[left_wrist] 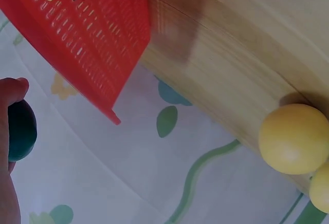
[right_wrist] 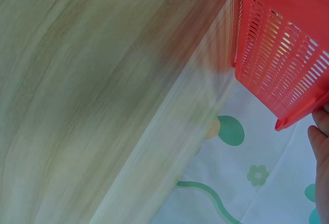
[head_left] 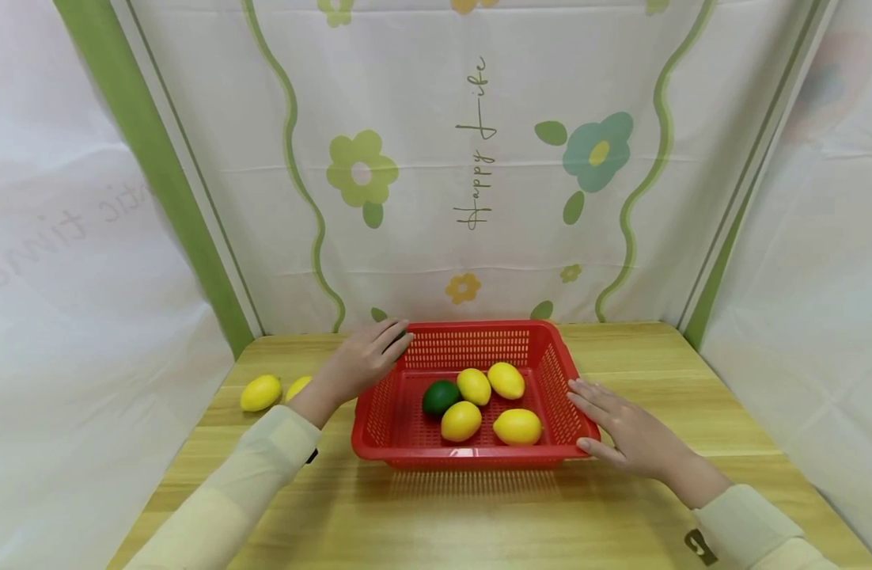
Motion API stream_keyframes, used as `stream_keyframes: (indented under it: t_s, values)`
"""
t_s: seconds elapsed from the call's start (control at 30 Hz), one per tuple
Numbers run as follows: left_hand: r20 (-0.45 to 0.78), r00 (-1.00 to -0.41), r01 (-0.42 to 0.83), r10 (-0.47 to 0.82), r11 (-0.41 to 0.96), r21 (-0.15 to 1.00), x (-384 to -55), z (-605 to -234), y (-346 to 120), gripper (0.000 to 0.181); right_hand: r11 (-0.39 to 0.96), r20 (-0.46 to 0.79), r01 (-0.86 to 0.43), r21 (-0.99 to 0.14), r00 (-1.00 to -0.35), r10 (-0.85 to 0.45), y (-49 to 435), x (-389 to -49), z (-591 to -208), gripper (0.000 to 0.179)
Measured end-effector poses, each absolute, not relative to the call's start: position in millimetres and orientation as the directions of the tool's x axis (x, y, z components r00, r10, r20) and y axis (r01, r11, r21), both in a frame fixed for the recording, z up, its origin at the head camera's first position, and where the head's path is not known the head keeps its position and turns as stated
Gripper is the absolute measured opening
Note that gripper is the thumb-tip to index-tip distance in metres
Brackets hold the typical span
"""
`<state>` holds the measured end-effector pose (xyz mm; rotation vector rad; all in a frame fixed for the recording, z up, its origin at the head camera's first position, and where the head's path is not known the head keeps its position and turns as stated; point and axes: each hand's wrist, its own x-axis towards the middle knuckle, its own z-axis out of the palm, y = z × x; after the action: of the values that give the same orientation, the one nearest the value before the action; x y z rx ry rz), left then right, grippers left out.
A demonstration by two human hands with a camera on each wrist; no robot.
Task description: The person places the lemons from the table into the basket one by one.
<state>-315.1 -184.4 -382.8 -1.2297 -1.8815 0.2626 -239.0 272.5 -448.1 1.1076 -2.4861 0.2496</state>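
Observation:
In the head view, my left hand [head_left: 358,362] is above the left rim of a red plastic basket [head_left: 472,453]. It grips a dark green lime, which the fingers mostly hide there; the left wrist view shows this lime [left_wrist: 21,131] against the palm side. Inside the basket lie a second dark green lime [head_left: 440,398] and several yellow lemons [head_left: 517,427]. My right hand [head_left: 631,431] rests on the basket's right rim, its fingers fairly straight and the thumb near the front corner. In the right wrist view, fingertips [right_wrist: 321,120] touch the rim.
On the wooden table [head_left: 479,526], left of the basket, lies a lemon [head_left: 261,393]. Another lemon [head_left: 297,387] beside it is partly hidden by my left arm. A white flower-printed cloth [head_left: 422,261] hangs behind the table, with more cloth at both sides.

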Motion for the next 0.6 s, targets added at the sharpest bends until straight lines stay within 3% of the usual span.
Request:
stream_keyframes:
  t_s: [0.4,0.6]
  values:
    - [0.484,-0.173,0.692,0.858,0.455,-0.56,-321,-388,-164,0.044,0.673,0.43,-0.74,0.003,-0.606,-0.669,273,-240,-450,0.068]
    - [0.431,-0.236,0.715,0.871,0.456,-0.53,-321,-391,-160,0.045,0.672,0.427,-0.741,0.015,-0.603,-0.674,273,-240,-449,0.068]
